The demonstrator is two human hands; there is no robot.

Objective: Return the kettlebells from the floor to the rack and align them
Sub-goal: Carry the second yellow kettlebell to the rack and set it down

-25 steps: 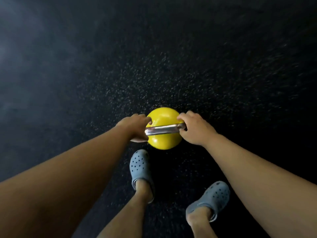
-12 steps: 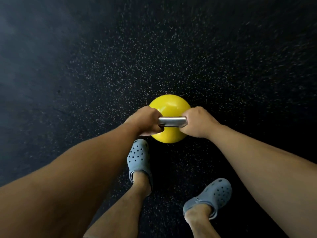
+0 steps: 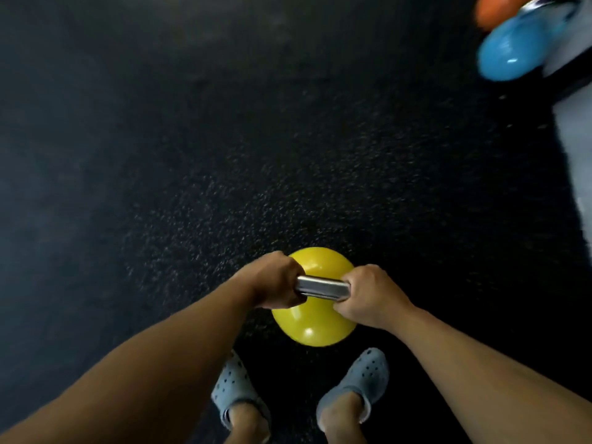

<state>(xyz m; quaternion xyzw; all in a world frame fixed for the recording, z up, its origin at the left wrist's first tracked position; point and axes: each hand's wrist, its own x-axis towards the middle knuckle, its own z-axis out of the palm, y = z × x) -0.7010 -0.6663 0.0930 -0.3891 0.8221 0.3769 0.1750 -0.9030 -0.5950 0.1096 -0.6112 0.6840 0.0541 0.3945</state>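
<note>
A yellow kettlebell [image 3: 315, 328] with a steel handle [image 3: 322, 288] hangs low in front of my feet. My left hand [image 3: 275, 282] grips the handle's left end and my right hand [image 3: 368, 294] grips its right end, both closed tight. At the top right a blue kettlebell [image 3: 509, 49] and an orange one [image 3: 490, 9] show, blurred, beside a pale grey surface [image 3: 573, 139]; whether that is the rack I cannot tell.
Dark speckled rubber floor [image 3: 224, 155] fills most of the view. My two feet in grey perforated clogs [image 3: 358, 382] stand just below the yellow kettlebell.
Both hands closed fully on the handle and the yellow kettlebell came up off the floor. The view swung, bringing the blue and orange kettlebells into the top right; my feet shifted closer together.
</note>
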